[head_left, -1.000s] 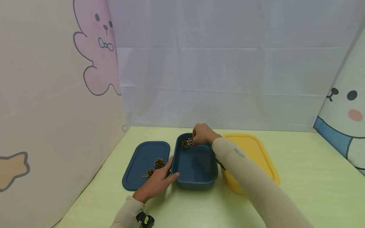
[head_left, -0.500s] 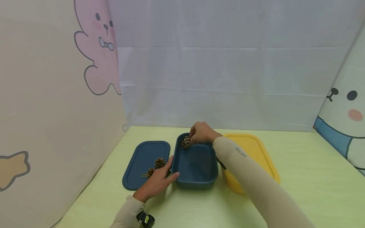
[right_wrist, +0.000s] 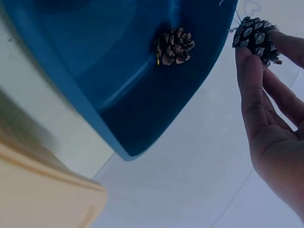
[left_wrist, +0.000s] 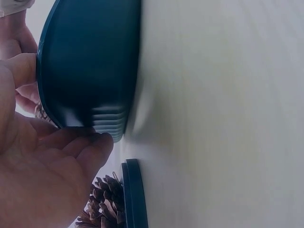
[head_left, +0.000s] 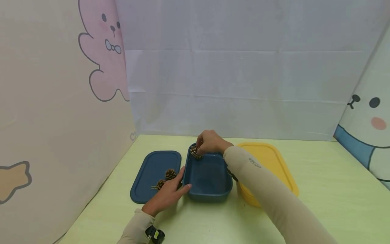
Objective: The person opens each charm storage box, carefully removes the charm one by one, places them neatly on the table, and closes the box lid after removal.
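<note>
My right hand [head_left: 210,141] pinches a pine cone [right_wrist: 256,40] between thumb and fingertips, over the back left corner of an uncovered blue box [head_left: 208,176]. Thin wire sticks out of this cone in the right wrist view. A second pine cone [right_wrist: 175,46] lies on the box floor; in the head view the held one hides it. My left hand [head_left: 167,196] holds the box at its near left corner, thumb at the rim and fingers against the outer wall [left_wrist: 90,61]. Beside that hand, pine cones [head_left: 170,174] lie on a flat blue lid [head_left: 155,162].
To the right of the blue box stands a yellow box with its yellow lid [head_left: 274,162] on, partly under my right forearm. All of it rests on a pale green table [head_left: 329,183]. A white cloth [head_left: 243,74] hangs behind, and a printed wall covering [head_left: 61,118] bounds the left side.
My right hand has moved left with its pine cone, from the middle of the box's back end to the back left corner. The left hand and the boxes have stayed put.
</note>
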Tool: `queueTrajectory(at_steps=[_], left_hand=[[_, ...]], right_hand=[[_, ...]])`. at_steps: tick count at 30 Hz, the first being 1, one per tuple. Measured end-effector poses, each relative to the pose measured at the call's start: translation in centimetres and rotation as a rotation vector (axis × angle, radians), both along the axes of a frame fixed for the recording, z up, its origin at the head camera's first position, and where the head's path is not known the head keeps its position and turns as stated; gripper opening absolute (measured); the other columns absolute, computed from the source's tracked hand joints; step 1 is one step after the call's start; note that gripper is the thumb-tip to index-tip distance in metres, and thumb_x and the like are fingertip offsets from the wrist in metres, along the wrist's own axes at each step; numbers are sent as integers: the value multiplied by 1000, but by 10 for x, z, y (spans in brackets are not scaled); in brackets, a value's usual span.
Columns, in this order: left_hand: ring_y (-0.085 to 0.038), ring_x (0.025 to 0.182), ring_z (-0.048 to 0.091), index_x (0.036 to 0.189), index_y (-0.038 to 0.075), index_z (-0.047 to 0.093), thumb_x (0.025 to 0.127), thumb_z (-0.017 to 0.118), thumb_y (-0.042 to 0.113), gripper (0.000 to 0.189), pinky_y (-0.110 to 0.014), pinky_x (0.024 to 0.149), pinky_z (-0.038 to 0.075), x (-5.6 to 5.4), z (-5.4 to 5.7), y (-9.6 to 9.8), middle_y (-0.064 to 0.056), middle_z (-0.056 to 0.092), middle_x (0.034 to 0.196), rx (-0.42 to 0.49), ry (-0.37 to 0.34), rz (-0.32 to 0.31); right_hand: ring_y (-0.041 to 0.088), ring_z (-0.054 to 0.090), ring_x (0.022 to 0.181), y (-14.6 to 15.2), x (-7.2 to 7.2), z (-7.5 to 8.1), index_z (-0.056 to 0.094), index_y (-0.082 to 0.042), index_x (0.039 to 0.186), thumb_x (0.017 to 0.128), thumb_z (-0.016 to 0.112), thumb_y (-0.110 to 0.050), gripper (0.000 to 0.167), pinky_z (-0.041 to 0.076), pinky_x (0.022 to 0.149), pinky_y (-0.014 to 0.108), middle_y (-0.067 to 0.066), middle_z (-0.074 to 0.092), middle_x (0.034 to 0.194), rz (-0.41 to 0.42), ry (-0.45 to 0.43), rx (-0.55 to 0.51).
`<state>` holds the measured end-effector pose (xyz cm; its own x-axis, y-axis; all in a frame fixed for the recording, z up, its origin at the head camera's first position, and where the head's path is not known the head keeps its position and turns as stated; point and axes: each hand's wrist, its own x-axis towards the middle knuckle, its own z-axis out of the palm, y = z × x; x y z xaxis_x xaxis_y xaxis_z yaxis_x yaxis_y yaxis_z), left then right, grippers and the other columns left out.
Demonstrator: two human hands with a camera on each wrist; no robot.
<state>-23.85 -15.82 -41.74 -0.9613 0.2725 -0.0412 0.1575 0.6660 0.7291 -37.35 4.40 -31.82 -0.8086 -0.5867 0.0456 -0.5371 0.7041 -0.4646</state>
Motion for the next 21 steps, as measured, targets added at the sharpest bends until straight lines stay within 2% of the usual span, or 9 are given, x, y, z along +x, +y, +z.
queueTrajectory(at_steps=[10, 21], left_hand=[[-44, 147, 37, 163, 18, 7, 102, 49, 52, 81, -63, 112, 40, -2, -1, 0, -17, 25, 167, 11, -27, -11], [-42, 149, 35, 163, 17, 7, 105, 48, 44, 76, -62, 114, 38, -3, -3, 0, -15, 20, 168, 17, -25, -11]], right_hand=[[22, 68, 93, -21, 15, 7, 75, -10, 109, 88, 74, -17, 21, 58, 79, 34, 9, 74, 106, 62, 21, -17], [18, 66, 90, -51, 28, 5, 74, -11, 107, 89, 77, -19, 20, 55, 75, 29, 6, 73, 102, 149, 52, 72]])
